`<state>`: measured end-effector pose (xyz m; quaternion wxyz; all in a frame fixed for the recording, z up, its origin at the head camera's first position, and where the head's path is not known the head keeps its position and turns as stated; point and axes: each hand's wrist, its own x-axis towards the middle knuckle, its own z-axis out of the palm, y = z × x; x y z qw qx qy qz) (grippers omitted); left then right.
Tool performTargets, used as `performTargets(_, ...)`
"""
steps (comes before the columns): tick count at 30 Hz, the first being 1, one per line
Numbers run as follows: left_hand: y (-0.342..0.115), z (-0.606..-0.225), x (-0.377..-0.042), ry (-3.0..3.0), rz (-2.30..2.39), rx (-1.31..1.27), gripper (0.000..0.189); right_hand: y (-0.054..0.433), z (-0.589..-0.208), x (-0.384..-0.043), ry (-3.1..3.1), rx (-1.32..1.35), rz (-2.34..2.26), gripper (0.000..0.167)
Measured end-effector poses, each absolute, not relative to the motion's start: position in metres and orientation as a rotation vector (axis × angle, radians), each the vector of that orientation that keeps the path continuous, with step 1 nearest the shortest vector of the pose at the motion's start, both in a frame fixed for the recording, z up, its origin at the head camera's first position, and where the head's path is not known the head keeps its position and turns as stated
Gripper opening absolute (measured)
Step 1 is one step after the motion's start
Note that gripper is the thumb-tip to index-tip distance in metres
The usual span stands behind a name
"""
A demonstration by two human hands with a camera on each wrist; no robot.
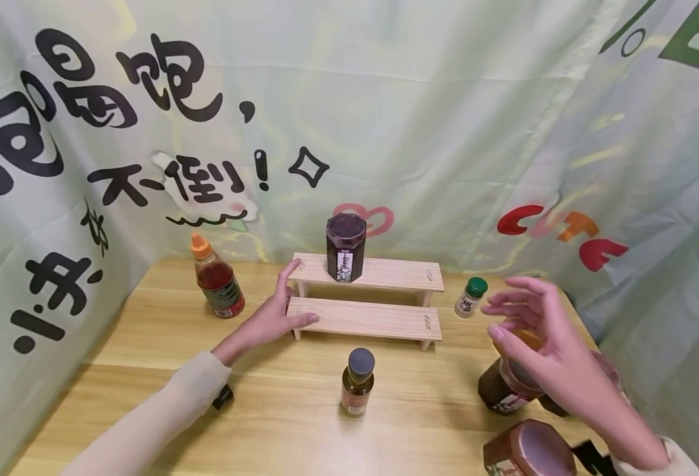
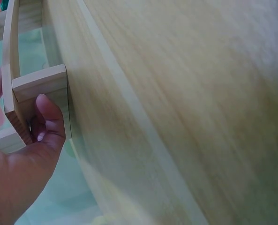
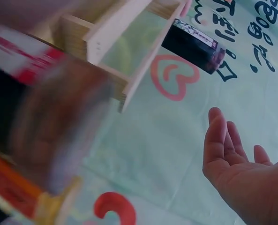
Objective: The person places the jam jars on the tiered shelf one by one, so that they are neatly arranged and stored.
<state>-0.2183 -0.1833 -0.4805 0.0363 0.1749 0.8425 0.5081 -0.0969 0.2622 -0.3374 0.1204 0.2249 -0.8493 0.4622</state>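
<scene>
Brown jar (image 1: pixel 507 387) half-hidden behind right hand (image 1: pixel 548 357)

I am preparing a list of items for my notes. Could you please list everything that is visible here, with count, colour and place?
table: one, light wood, under everything
two-step shelf: one, pale wood, table middle, near the back
dark jar: one, nearly black, on the upper step
sauce bottle: one, red-brown with orange cap, left of the shelf
small bottle: one, grey cap, in front of the shelf
spice shaker: one, green cap, right of the shelf
brown jars: two, front right, one partly behind the right hand
backdrop: one, pale green, printed
left hand: fingers touch the shelf's left end
right hand: open, above a brown jar
</scene>
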Motion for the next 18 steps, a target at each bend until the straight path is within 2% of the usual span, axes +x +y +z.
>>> performTargets(8, -0.186, -0.481, -0.217, 2.588, 1.569, 0.524, 0.121, 0.277, -0.365, -0.055, -2.501, 0.609, 1.292, 0.08)
performTargets(18, -0.184, -0.481, -0.219, 2.585, 1.562, 0.522, 0.12, 0.3, -0.407, -0.014, -2.549, 0.269, 1.141, 0.1)
